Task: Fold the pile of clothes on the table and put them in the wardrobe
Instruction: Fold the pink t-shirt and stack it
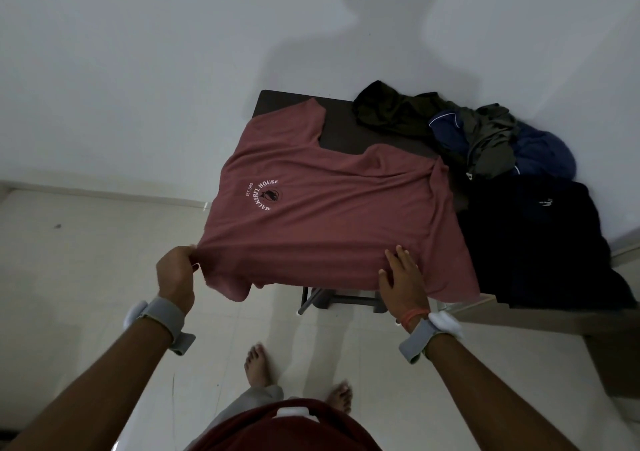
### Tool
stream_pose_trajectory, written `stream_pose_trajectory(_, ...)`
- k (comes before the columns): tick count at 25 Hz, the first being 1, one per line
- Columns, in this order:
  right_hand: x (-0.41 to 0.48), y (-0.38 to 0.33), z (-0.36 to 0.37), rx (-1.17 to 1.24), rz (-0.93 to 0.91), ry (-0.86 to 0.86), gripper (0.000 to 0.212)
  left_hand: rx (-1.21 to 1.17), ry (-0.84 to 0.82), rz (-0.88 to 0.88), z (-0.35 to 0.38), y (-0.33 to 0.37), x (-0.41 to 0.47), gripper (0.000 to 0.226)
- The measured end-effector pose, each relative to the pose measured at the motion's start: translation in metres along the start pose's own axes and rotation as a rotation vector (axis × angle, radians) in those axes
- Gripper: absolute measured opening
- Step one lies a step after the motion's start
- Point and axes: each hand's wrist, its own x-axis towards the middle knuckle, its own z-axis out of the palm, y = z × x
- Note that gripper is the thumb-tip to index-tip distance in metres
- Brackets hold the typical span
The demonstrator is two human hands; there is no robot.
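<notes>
A dusty-red T-shirt with a round white chest print lies spread across the dark table, one sleeve reaching to the far left corner. My left hand pinches the shirt's near left edge and holds it off the table's side. My right hand lies flat with straight fingers on the shirt near the table's front edge. A heap of dark green, grey and blue clothes sits at the table's far right. A black garment lies flat to the right of the shirt.
The table stands against a white wall, with pale floor tiles to its left and front. Its metal legs show under the front edge. A wooden surface borders the right side. My bare feet stand just before the table.
</notes>
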Motion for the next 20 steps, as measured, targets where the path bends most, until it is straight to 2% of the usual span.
stream_pose_trajectory(4, 0.0, 0.001, -0.003, -0.035, -0.012, 0.038, 0.047, -0.032, -0.16, -0.162, -0.003, 0.017, -0.006, 0.02)
stream_pose_trajectory(6, -0.002, -0.001, -0.007, -0.073, -0.013, 0.096, 0.041, 0.096, -0.235, -0.213, -0.003, 0.015, -0.01, 0.014)
stream_pose_trajectory(8, -0.003, -0.005, -0.012, -0.136, -0.048, 0.164, 0.03, 0.284, -0.261, -0.136, -0.003, 0.002, -0.006, 0.019)
stream_pose_trajectory(10, -0.001, -0.006, -0.018, -0.153, -0.055, 0.208, 0.021, 0.48, -0.204, 0.027, 0.0, -0.009, -0.003, 0.041)
stream_pose_trajectory(12, 0.003, -0.005, -0.022, -0.106, -0.011, 0.206, 0.021, 0.655, -0.12, 0.154, 0.003, -0.011, 0.0, 0.063)
stream_pose_trajectory(13, 0.005, -0.006, -0.024, -0.074, 0.021, 0.194, 0.022, 0.738, -0.117, 0.201, 0.006, -0.012, 0.001, 0.066)
stream_pose_trajectory(14, 0.007, -0.006, -0.025, -0.051, 0.049, 0.179, 0.023, 0.805, -0.128, 0.265, 0.009, -0.014, 0.004, 0.061)
stream_pose_trajectory(16, 0.009, -0.007, -0.027, -0.036, 0.07, 0.162, 0.023, 0.89, -0.135, 0.447, 0.015, -0.017, 0.007, 0.039)
stream_pose_trajectory(18, 0.008, -0.008, -0.027, -0.027, 0.072, 0.159, 0.021, 0.862, -0.168, 0.575, 0.021, -0.015, 0.007, 0.017)
stream_pose_trajectory(20, 0.006, -0.007, -0.026, -0.018, 0.069, 0.172, 0.02, 0.702, -0.209, 0.441, 0.028, -0.007, 0.002, 0.011)
